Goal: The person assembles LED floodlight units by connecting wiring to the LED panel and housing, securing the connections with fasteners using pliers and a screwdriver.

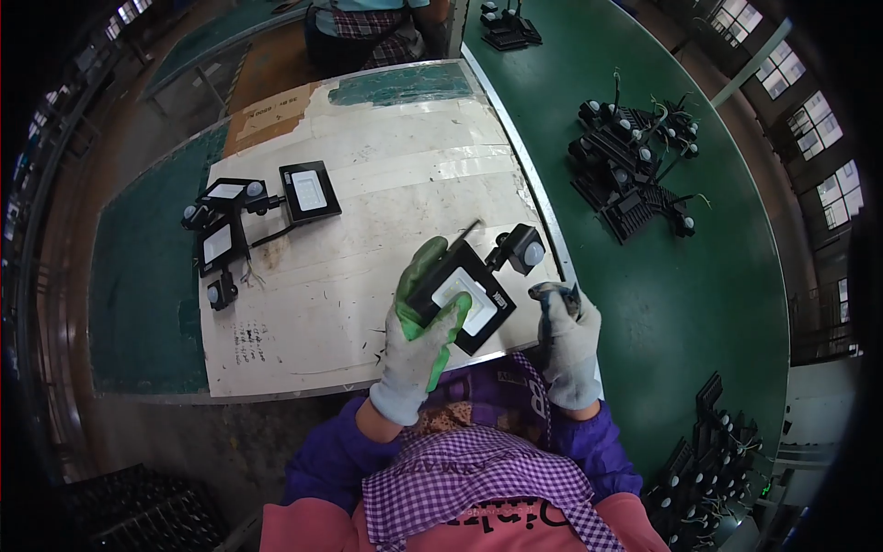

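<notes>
My left hand gripped the floodlight, lens up, long axis running diagonally toward its sensor at upper right; my right hand clenched a tool

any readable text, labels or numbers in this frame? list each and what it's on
None can be read with certainty.
Cardboard sheet: dark print, too blurred.
Worktable cover: handwritten marks near its front edge, too small.
Apron: lettering at the bottom edge, upside down and partly cut off, illegible.
Floodlight in the left hand: no text visible.
</notes>
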### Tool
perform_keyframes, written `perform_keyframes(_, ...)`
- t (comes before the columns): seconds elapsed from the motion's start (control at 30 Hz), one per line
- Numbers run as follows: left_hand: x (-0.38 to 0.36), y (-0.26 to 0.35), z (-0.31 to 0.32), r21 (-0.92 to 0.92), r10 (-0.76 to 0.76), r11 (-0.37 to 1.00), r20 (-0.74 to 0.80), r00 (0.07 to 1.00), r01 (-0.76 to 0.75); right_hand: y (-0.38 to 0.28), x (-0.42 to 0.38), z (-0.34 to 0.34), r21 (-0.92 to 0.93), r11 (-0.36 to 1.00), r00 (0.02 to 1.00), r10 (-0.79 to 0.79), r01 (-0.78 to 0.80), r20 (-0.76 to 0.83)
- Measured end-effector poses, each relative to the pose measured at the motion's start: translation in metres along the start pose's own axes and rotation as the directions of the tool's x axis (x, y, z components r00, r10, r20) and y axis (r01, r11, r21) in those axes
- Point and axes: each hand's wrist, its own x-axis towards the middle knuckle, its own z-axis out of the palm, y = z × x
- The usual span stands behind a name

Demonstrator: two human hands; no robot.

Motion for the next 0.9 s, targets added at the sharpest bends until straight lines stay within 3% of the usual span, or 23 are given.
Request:
perform_keyframes(0.1, -0.003, 0.01, 0.009, 0.091, 0.035, 0.995, 0.018, 0.999, -0.037, -0.005, 0.007, -0.011, 0.138, 0.99, 0.999, -0.043, 0.04, 0.017)
perform_keyframes(0.2, 0.003, -0.003, 0.001, 0.399, 0.305, 0.84, 0.213, 0.928, -0.367, -0.014, 0.015, -0.015, 0.14, 0.986, 0.996, -0.084, 0.088, -0.032)
perform_keyframes(0.23, 0.004, -0.003, -0.005, 0.553, 0.326, 0.714, 0.281, 0.903, -0.429, -0.016, 0.018, -0.016, 0.112, 0.989, 0.994, -0.096, 0.101, -0.048)
perform_keyframes(0.3, 0.006, -0.005, -0.017, 0.781, 0.406, 0.212, 0.476, 0.78, -0.587, -0.02, 0.02, -0.02, 0.044, 0.991, 0.991, -0.124, 0.126, -0.039)
perform_keyframes(0.33, 0.007, -0.005, -0.021, 0.795, 0.395, -0.078, 0.579, 0.713, -0.602, -0.021, 0.021, -0.021, 0.02, 0.993, 0.993, -0.118, 0.118, -0.012)
perform_keyframes(0.37, 0.007, 0.002, -0.019, 0.755, 0.205, -0.248, 0.654, 0.728, -0.608, -0.023, 0.021, -0.022, -0.001, 0.994, 0.994, -0.109, 0.109, 0.016)
perform_keyframes(0.47, 0.007, -0.019, -0.032, 0.712, 0.219, -0.371, 0.692, 0.688, -0.597, -0.021, 0.022, -0.022, -0.075, 0.993, 0.994, -0.087, 0.091, 0.058)
perform_keyframes(0.5, 0.005, -0.02, -0.032, 0.713, 0.24, -0.353, 0.694, 0.679, -0.605, -0.019, 0.022, -0.021, -0.1, 0.992, 0.995, -0.077, 0.083, 0.064)
perform_keyframes(0.6, 0.006, -0.022, -0.039, 0.829, 0.343, -0.11, 0.55, 0.762, -0.549, -0.015, 0.021, -0.017, -0.09, 0.996, 0.999, -0.015, 0.019, 0.048)
perform_keyframes(0.63, 0.005, -0.021, -0.036, 0.831, 0.426, -0.045, 0.519, 0.741, -0.555, -0.017, 0.023, -0.016, -0.149, 0.989, 0.998, -0.003, 0.011, 0.059)
perform_keyframes(0.7, 0.006, -0.02, -0.035, 0.676, 0.413, 0.555, 0.282, 0.866, -0.484, -0.019, 0.023, -0.014, -0.263, 0.965, 0.997, 0.028, -0.008, 0.074)
perform_keyframes(0.73, 0.005, -0.019, -0.034, 0.484, 0.341, 0.787, 0.177, 0.923, -0.383, -0.019, 0.022, -0.011, -0.283, 0.951, 0.989, -0.094, 0.123, 0.114)
perform_keyframes(0.8, -0.002, 0.005, -0.015, 0.374, 0.281, 0.88, 0.089, 0.956, -0.293, -0.019, 0.019, -0.001, -0.306, 0.872, 0.92, -0.331, 0.382, 0.208)
perform_keyframes(0.87, -0.006, 0.021, -0.003, 0.198, 0.192, 0.961, 0.022, 0.981, -0.193, -0.019, 0.017, 0.008, -0.221, 0.909, 0.915, -0.288, 0.354, 0.282)
perform_keyframes(0.9, -0.007, 0.024, -0.003, 0.288, 0.183, 0.94, 0.027, 0.983, -0.183, -0.021, 0.016, 0.012, -0.299, 0.829, 0.868, -0.379, 0.473, 0.322)
